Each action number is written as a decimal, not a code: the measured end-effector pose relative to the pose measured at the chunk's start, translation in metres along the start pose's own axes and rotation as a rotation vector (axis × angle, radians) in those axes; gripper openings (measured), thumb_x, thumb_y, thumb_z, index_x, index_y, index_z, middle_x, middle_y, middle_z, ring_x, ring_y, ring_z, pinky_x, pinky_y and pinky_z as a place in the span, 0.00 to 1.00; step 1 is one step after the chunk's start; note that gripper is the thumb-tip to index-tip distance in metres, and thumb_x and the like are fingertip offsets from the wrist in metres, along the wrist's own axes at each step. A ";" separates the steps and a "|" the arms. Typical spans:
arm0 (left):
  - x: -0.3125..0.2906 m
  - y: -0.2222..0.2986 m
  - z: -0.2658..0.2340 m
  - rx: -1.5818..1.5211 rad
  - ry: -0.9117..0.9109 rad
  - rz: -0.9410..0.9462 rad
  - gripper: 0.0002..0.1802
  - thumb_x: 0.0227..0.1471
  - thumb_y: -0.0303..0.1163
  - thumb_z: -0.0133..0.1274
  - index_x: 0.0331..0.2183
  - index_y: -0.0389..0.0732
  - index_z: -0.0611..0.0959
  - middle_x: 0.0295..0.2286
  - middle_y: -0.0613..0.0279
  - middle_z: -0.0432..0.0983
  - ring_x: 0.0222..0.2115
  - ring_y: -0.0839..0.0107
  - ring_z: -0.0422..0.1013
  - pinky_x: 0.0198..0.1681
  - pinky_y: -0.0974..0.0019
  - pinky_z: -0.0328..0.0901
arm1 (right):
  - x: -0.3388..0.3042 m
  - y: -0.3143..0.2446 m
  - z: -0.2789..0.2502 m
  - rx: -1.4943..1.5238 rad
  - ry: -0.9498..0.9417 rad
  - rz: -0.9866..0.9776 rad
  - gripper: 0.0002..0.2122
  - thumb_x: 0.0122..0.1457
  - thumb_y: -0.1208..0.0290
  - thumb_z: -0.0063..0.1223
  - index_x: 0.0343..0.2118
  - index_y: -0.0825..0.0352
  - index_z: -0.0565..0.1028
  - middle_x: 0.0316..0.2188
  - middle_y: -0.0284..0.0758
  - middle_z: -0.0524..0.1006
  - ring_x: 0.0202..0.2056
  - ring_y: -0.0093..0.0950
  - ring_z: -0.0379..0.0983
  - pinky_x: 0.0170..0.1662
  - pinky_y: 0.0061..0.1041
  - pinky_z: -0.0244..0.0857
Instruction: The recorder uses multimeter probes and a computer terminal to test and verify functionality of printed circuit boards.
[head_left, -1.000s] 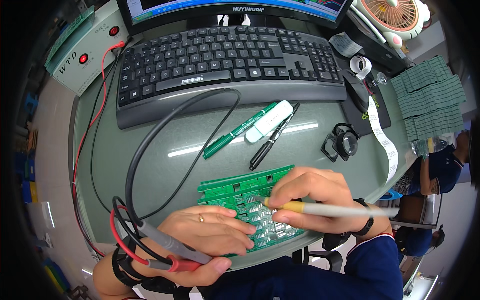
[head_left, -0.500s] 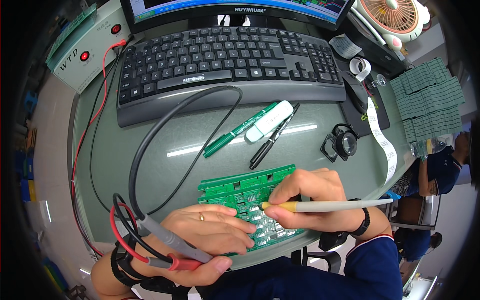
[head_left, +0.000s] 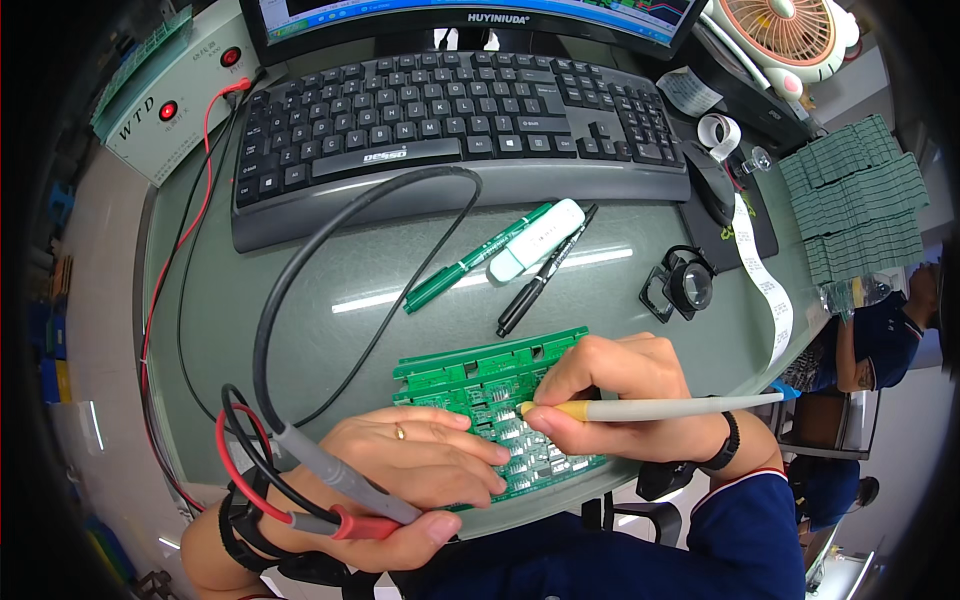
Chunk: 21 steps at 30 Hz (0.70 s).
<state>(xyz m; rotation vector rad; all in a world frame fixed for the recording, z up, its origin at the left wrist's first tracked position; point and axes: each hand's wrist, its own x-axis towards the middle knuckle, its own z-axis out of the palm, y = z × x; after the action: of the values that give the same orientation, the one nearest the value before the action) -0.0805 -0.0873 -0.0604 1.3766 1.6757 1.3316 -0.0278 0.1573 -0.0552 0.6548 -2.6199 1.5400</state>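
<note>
A green circuit board (head_left: 462,372) with rows of small parts lies at the near edge of the desk. My left hand (head_left: 415,455) rests with its fingers across the board's left part. Between its thumb and index finger are two test probes, one grey (head_left: 350,474) and one red (head_left: 362,524), their tips hidden by the hand. My right hand (head_left: 610,385) pinches a slim cream pen-shaped tool (head_left: 660,409) with a yellow grip. The tool's working end points left at the middle of the board; whether it touches cannot be made out. Its tapered tail points right.
Beyond the board lie a green pen (head_left: 475,260), a white-and-green marker (head_left: 538,240), a black marker (head_left: 548,270) and a magnifier loupe (head_left: 690,285). A keyboard (head_left: 420,155) stands behind them. Cables (head_left: 270,340) loop at left. Stacked boards (head_left: 855,200) and a paper strip (head_left: 765,280) are at right.
</note>
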 end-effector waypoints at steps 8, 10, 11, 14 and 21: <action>-0.001 0.000 0.001 0.011 0.015 0.007 0.20 0.49 0.38 0.37 0.30 0.38 0.83 0.36 0.59 0.80 0.47 0.62 0.73 0.53 0.60 0.61 | 0.000 0.001 0.001 0.001 0.002 -0.007 0.09 0.51 0.74 0.62 0.23 0.64 0.70 0.15 0.29 0.71 0.15 0.23 0.69 0.16 0.22 0.57; -0.001 0.000 0.002 0.013 0.019 0.008 0.21 0.50 0.38 0.37 0.29 0.38 0.83 0.35 0.59 0.81 0.47 0.63 0.73 0.53 0.60 0.61 | -0.001 0.001 0.001 0.003 0.004 -0.005 0.09 0.51 0.74 0.62 0.23 0.64 0.70 0.15 0.29 0.71 0.14 0.23 0.69 0.16 0.22 0.57; 0.000 -0.001 0.002 0.012 0.019 0.009 0.21 0.50 0.38 0.37 0.29 0.38 0.83 0.35 0.59 0.81 0.47 0.63 0.73 0.53 0.60 0.61 | -0.001 0.001 0.001 0.005 0.000 -0.004 0.09 0.51 0.74 0.62 0.23 0.64 0.70 0.15 0.29 0.71 0.15 0.24 0.69 0.16 0.22 0.57; -0.001 0.000 0.002 0.009 0.024 0.009 0.21 0.50 0.38 0.37 0.29 0.38 0.83 0.35 0.59 0.81 0.47 0.63 0.73 0.52 0.61 0.62 | -0.001 0.000 0.000 0.001 -0.009 -0.006 0.09 0.52 0.74 0.62 0.24 0.64 0.69 0.16 0.29 0.72 0.15 0.25 0.70 0.16 0.23 0.58; -0.001 0.002 0.002 -0.006 0.038 -0.004 0.19 0.50 0.37 0.39 0.29 0.37 0.83 0.35 0.58 0.81 0.46 0.62 0.74 0.53 0.61 0.61 | 0.000 -0.003 -0.001 0.008 -0.030 -0.012 0.09 0.53 0.75 0.60 0.24 0.65 0.68 0.16 0.31 0.72 0.16 0.29 0.70 0.18 0.25 0.60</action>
<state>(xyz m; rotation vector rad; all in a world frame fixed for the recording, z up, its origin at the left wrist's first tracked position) -0.0778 -0.0877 -0.0599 1.3516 1.6971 1.3675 -0.0271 0.1568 -0.0522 0.6984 -2.6282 1.5499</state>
